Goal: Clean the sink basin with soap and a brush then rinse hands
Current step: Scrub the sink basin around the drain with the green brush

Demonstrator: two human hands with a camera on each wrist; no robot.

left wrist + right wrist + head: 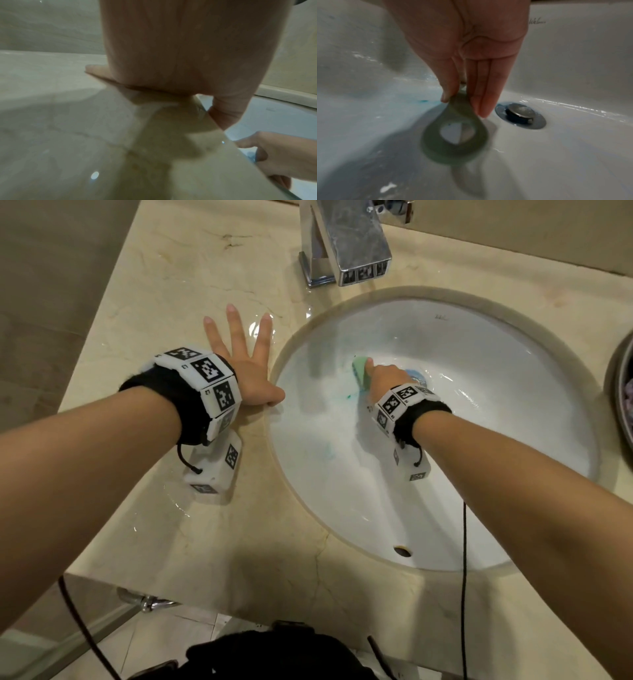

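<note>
The left hand (245, 364) lies flat on the wet marble bench (154, 285), fingers spread and straight, its thumb hooked over the rim of the sink basin (462, 474). The left wrist view shows this from underneath: the palm presses on the stone and the thumb dips past the rim edge toward the white bowl, a detail the head view only hints at.

Inside the basin, the right hand (387, 378) holds a pale green brush (360, 369) against the far left slope of the bowl. From the head view only the green body and one finger laid on top of it are clear. The right wrist view adds the rest: the thumb and straight, close-pressed fingers pinch the brush's handle, which ends in a blurred green loop (455, 136) hanging toward the camera. That same view shows the metal drain stopper (520, 115) just beside the fingertips, which the hand mostly covers in the head view.

Blue-green soap streaks (351, 396) smear the porcelain near the brush. A chrome faucet (346, 244) stands behind the basin, and a small overflow hole (401, 551) sits in the near wall.
</note>
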